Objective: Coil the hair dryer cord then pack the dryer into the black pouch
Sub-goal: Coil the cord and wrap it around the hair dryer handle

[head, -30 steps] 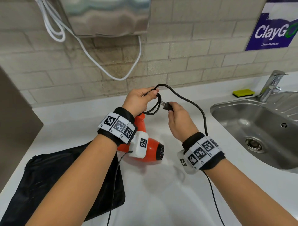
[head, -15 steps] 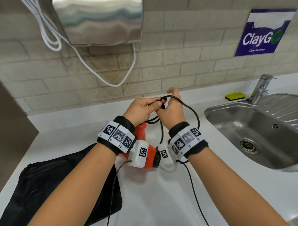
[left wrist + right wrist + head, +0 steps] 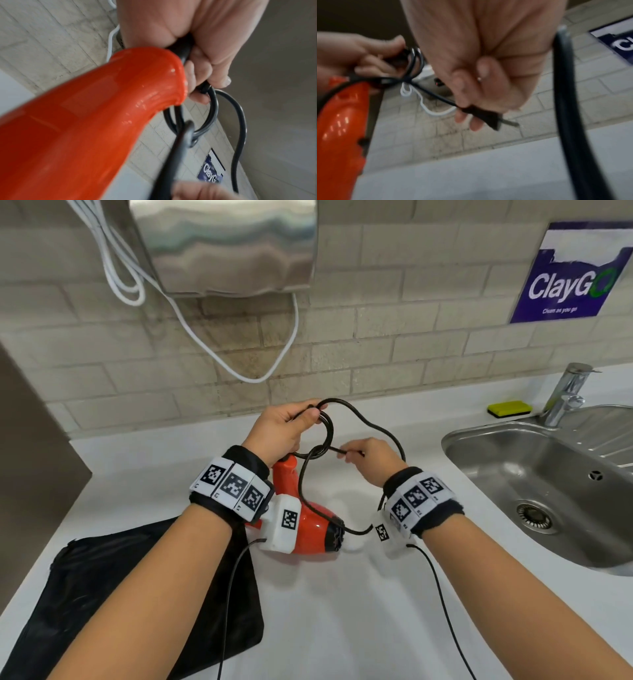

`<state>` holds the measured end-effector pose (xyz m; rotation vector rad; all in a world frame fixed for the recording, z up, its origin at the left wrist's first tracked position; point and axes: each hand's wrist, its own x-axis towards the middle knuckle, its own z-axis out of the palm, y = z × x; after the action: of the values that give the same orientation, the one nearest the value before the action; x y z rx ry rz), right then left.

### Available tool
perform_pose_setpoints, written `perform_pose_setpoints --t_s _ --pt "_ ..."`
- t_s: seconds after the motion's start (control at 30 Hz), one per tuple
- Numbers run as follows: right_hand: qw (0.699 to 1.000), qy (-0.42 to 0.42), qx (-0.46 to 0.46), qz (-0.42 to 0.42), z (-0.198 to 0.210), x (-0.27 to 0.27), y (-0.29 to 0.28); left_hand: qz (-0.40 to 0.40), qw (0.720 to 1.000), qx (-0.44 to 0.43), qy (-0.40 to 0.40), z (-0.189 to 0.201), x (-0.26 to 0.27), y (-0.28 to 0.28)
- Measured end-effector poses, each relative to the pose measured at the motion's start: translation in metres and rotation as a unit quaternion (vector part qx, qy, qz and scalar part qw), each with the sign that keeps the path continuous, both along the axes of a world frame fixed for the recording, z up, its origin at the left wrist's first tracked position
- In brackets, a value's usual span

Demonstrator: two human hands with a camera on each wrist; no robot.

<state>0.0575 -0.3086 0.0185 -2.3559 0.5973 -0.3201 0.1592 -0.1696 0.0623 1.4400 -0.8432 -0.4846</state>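
An orange-red hair dryer [image 3: 310,529] lies on the white counter [image 3: 342,611], its handle [image 3: 102,108] pointing up toward my left hand [image 3: 287,428]. That hand grips looped turns of the black cord [image 3: 329,433] just above the handle end. My right hand [image 3: 368,457] pinches the black plug [image 3: 481,115] at the cord's end, drawn through a loop to the right. A slack bight of cord [image 3: 376,429] arcs over behind my right hand. The flat black pouch [image 3: 120,594] lies on the counter at lower left, under my left forearm.
A steel sink [image 3: 548,491] with a tap [image 3: 565,395] is set in the counter on the right, a yellow sponge [image 3: 509,408] behind it. A steel hand dryer [image 3: 226,244] with a white cable [image 3: 239,371] hangs on the tiled wall. Thin black wires trail from both wristbands.
My right hand, which had gone up against the left hand, has come back down and right with the plug, pulling the cord end through a loop. The left hand keeps its grip.
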Motion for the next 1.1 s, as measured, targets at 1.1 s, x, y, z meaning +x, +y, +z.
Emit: perform_pose_setpoints --t_s 1.1 --pt "0.972 -0.075 0.167 0.145 0.014 -0.001 0.029 -0.046 0.998 0.037 -0.018 0.005 -0.006 0.001"
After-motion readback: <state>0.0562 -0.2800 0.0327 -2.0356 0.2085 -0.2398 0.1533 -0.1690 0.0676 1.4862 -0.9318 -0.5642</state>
